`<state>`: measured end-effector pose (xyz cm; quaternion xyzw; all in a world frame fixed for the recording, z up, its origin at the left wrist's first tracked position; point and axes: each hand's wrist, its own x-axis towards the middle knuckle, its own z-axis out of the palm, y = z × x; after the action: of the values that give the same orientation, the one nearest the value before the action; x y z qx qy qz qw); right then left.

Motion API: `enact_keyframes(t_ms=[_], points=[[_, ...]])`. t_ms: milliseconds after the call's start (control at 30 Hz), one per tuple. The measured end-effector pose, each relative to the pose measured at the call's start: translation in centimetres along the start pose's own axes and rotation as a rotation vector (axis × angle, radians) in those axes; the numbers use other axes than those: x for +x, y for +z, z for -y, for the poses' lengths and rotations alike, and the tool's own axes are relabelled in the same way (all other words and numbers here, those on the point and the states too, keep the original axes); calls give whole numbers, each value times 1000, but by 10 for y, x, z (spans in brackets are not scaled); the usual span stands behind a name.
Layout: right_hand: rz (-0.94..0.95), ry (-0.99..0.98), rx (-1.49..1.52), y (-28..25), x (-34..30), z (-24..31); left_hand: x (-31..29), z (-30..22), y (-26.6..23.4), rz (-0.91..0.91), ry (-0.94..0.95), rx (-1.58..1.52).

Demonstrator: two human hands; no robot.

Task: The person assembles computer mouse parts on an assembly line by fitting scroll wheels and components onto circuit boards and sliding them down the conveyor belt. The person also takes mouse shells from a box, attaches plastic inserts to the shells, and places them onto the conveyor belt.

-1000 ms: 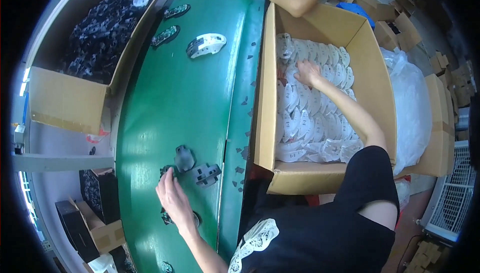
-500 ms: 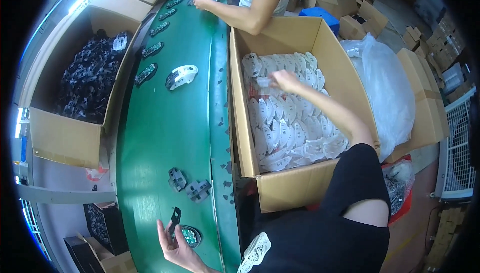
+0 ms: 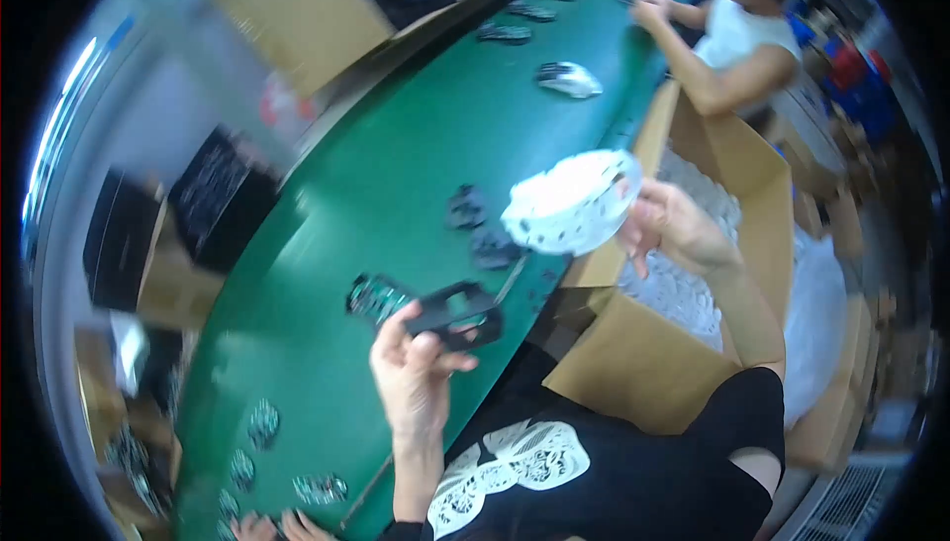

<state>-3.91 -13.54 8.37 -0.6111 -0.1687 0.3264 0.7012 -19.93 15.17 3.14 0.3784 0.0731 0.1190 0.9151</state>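
From my remote seat I see the left hand [image 3: 418,383], thumb and fingers clamped on a black frame [image 3: 433,313] above the green belt [image 3: 336,185], and the right hand [image 3: 685,229], fingers pinching the right end of a white shell [image 3: 566,206] held higher, beside an open cardboard box [image 3: 643,363]. I'd keep both grips light and at the rims, the shell level and clear of the box. Two dark pieces [image 3: 465,207] lie near the shell's left end, a circuit-board unit [image 3: 376,295] sits by the frame (touching, I cannot tell), and another person's hands [image 3: 300,527] show at the lower edge.
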Motion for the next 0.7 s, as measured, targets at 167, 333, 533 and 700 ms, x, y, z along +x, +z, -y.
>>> enact_keyframes(t_ms=[167,333,533,700], points=[[294,154,68,49,55,-13,-7,-6,7,-27,59,-66],[398,177,358,68,68,-37,-6,-10,4,-107,124,51],[444,232,645,84,68,-58,2,9,-8,-64,182,-189],[405,285,636,96,68,-67,4,15,-1,-111,181,-227]])
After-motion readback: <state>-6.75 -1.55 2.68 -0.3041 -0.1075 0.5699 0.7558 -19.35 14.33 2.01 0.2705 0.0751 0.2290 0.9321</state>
